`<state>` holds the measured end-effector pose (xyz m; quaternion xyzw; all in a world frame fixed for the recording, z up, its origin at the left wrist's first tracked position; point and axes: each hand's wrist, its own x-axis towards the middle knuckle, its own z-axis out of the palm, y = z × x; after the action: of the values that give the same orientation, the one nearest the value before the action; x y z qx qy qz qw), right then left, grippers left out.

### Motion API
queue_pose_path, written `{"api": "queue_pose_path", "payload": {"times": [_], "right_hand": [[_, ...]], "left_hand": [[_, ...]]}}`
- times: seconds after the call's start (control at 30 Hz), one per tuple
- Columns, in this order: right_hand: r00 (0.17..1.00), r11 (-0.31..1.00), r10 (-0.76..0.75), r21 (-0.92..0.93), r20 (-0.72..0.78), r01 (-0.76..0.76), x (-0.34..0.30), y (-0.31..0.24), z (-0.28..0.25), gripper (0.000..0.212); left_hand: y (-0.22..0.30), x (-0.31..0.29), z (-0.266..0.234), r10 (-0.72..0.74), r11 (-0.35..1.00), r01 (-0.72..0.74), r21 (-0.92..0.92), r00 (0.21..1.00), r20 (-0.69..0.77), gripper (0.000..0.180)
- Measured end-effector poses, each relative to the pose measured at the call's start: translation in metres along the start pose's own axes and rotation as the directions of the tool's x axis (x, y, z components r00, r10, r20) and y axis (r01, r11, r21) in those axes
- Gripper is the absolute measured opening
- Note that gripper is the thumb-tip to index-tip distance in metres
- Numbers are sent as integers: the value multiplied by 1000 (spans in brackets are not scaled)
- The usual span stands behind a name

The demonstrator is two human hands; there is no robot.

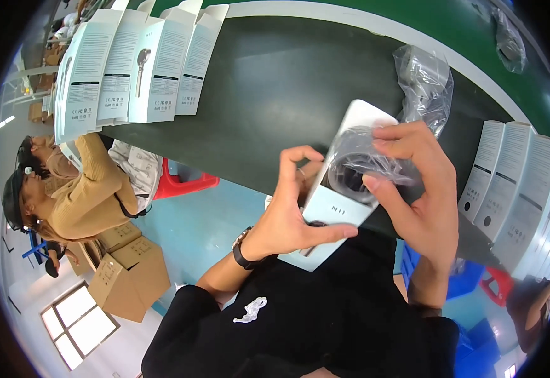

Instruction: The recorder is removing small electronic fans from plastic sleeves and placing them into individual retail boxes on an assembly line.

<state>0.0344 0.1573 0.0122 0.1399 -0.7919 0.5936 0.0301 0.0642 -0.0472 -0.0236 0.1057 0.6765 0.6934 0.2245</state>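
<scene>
My left hand grips a slim white and pale-blue carton from its left side, with the thumb across its front. The carton is tilted in front of my chest, its white end flap pointing away from me. Against the carton's far half lies a dark, rounded object in a clear plastic bag. My right hand pinches this bag between thumb and fingers. How much of the bagged object sits inside the carton cannot be told. On the table just beyond lies another clear-bagged grey item.
Upright cartons with raised flaps stand at the table's far left. More cartons line the right edge of the dark table. Co-workers sit at left near a red stool and brown cardboard boxes. Blue bins are at lower right.
</scene>
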Motion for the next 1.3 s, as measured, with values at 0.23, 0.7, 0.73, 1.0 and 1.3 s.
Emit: {"api": "queue_pose_path", "payload": {"times": [0.23, 0.7, 0.73, 1.0, 1.3], "right_hand": [[902, 991, 14, -124, 431, 44, 4, 6, 2, 8], [975, 981, 23, -185, -220, -65, 4, -6, 47, 32], [980, 997, 68, -25, -186, -73, -12, 10, 48, 35], [970, 990, -25, 144, 242, -10, -31, 31, 36, 39], [810, 849, 250, 523, -530, 80, -33, 10, 70, 53]], "left_hand": [[-9, 2, 8, 117, 987, -100, 127, 984, -132, 95], [-14, -8, -5, 136, 989, -113, 98, 953, -271, 95], [-13, -11, -4, 113, 992, -94, 78, 951, -288, 93], [-6, -10, -8, 123, 990, -111, 83, 979, -164, 66], [-12, 0, -17, 122, 986, -134, 97, 985, 125, 43]]}}
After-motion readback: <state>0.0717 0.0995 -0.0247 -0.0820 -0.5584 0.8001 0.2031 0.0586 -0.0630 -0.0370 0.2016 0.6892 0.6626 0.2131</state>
